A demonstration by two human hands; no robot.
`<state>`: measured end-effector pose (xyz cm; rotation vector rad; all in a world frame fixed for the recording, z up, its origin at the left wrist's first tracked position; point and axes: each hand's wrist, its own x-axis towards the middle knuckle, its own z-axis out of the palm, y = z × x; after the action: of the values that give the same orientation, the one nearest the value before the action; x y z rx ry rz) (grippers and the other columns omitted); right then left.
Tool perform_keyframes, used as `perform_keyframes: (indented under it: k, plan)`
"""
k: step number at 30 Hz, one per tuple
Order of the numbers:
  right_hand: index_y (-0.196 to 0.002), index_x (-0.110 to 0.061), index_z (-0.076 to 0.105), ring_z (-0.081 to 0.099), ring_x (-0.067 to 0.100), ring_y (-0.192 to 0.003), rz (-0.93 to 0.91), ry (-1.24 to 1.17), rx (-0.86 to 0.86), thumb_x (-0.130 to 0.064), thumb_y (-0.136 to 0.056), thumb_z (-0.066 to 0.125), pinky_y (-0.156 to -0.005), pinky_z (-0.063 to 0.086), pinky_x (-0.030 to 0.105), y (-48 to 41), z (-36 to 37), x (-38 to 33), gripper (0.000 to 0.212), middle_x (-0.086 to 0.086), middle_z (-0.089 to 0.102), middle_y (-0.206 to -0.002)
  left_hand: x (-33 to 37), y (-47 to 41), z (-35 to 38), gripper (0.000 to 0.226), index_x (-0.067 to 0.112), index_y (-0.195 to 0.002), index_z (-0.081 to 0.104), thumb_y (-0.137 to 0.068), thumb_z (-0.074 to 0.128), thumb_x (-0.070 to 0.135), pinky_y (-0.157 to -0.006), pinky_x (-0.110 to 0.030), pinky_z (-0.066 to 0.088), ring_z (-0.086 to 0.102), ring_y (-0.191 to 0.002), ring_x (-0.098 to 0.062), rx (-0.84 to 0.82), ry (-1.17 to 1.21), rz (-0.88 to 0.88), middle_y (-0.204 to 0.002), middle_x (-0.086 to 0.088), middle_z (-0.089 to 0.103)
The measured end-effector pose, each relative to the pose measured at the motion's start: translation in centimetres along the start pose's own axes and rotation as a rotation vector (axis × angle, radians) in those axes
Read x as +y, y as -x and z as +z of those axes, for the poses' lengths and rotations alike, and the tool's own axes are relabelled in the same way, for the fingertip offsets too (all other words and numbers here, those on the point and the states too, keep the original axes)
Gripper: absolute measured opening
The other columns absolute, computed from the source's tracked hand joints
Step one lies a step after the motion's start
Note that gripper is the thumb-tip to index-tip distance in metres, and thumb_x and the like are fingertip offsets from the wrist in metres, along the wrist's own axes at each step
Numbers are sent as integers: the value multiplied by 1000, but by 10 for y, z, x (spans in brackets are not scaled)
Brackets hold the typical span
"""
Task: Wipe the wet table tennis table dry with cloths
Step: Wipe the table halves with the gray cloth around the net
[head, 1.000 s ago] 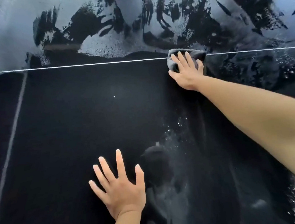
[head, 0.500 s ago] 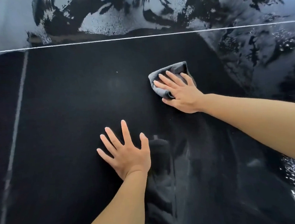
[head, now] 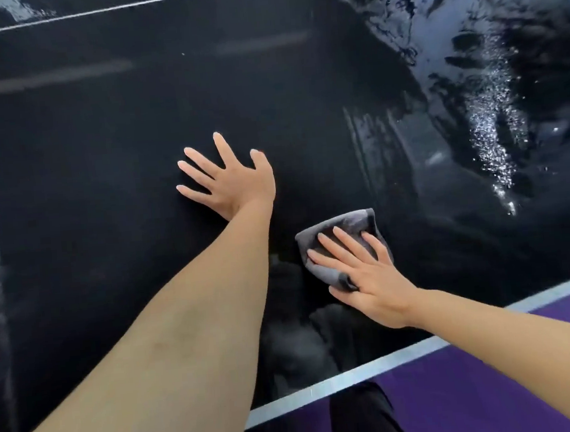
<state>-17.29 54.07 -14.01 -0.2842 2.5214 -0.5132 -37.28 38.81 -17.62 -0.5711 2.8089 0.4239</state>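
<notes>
The right hand (head: 367,277) lies flat on the folded grey cloth (head: 346,226), fingers straight, pressing it onto the dark table (head: 82,129) rather than clutching it. A fold bunches by the thumb, and I cannot tell whether the thumb pinches it. The cloth sits near the table's white edge line (head: 357,370), on the side closest to the person. The left hand (head: 233,182) rests spread and flat on the matt, dry-looking surface beyond it and holds nothing, seemingly as a brace. The step in hand looks like a wiping stroke at the border between dry and wet. The glossy film and beads of water (head: 491,124) lie to the right and farther off, well apart from the cloth, so that side seems left to do. I judge that even palm pressure matters here, with strokes overlapping the dry band and running off the edge so water is carried away, not smeared back. 1 cloth absorbs only so much, and the faint streaks (head: 366,134) beyond it suggest turning it to a fresh face soon.
</notes>
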Motion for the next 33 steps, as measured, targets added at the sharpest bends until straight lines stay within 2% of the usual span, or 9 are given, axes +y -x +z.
perform_keyframes:
  k: [7, 10, 13, 15, 18, 20, 23, 27, 33]
  plan:
    - [-145, -62, 15, -26, -9, -143, 106, -323, -17, -41, -106, 33, -116, -23, 30, 96, 68, -51, 48, -36, -11, -156, -11, -3, -35, 84, 45, -158, -3, -90, 47, 51, -118, -60, -17, -27, -151, -32, -296, 123, 65, -165, -9, -25]
    - [-136, -66, 29, -17, -10, -144, 231, -665, -44, -38, -105, 41, -117, -17, 28, 125, 77, -73, 43, -41, 5, -154, -36, 2, -40, 81, 47, -158, 3, -93, 51, 48, -121, -53, -14, -24, -152, -28, -349, 92, 177, -167, -1, -21]
    - [-126, -56, 47, 23, -3, -141, 457, -1124, -166, -41, -103, 46, -119, 18, 21, 147, 58, -98, 28, -28, 36, -148, -43, 13, -41, 77, 44, -159, 5, -97, 50, 33, -123, -49, -10, -21, -153, -27, -348, 73, 186, -168, 2, -17]
    - [-119, -34, 59, 58, -1, -116, 589, -1413, -199, -34, -105, 44, -95, 44, 11, 151, 38, -101, 20, -13, 65, -125, -29, 24, -44, 77, 42, -159, 10, -93, 43, 20, -124, -49, -8, -18, -154, -28, -344, 148, 93, -169, 2, -13]
    - [-125, -7, 65, 66, 28, -116, 741, -1886, -42, -38, -102, 46, -109, 44, 41, 144, 7, -88, 43, 13, 71, -120, -1, 42, -45, 74, 38, -158, 16, -91, 40, 19, -124, -48, -5, -13, -155, -29, -329, 228, -14, -169, -2, -8]
    - [-128, -2, 63, 61, 35, -122, 722, -2094, 114, -38, -102, 43, -115, 36, 48, 134, -17, -74, 49, 20, 66, -127, 13, 53, -36, 71, 36, -159, 15, -94, 42, 26, -124, -49, -5, -12, -155, -30, -299, 251, -16, -169, -4, -8]
    - [-132, -2, 61, 60, 36, -123, 661, -2220, 314, -37, -102, 39, -112, 37, 50, 116, -52, -43, 51, 20, 63, -131, 28, 63, -13, 71, 34, -161, 8, -98, 41, 40, -123, -52, -9, -16, -154, -30, -240, 224, -13, -169, -6, -13]
    - [-122, -6, 70, 66, 33, -114, 636, -2149, 481, -36, -100, 45, -103, 45, 50, 89, -98, 3, 45, 16, 69, -124, 42, 68, 8, 67, 38, -160, 5, -99, 33, 47, -122, -55, -10, -16, -154, -30, -124, 200, -101, -169, -5, -12]
    - [-114, 2, 66, 74, 30, -83, 684, -1822, 497, 4, -95, 50, -64, 62, 44, 25, -177, 74, 25, 17, 74, -102, 61, 68, 23, 64, 40, -159, 3, -98, 19, 48, -121, -60, -6, -11, -154, -33, -10, 92, -188, -169, -9, -5]
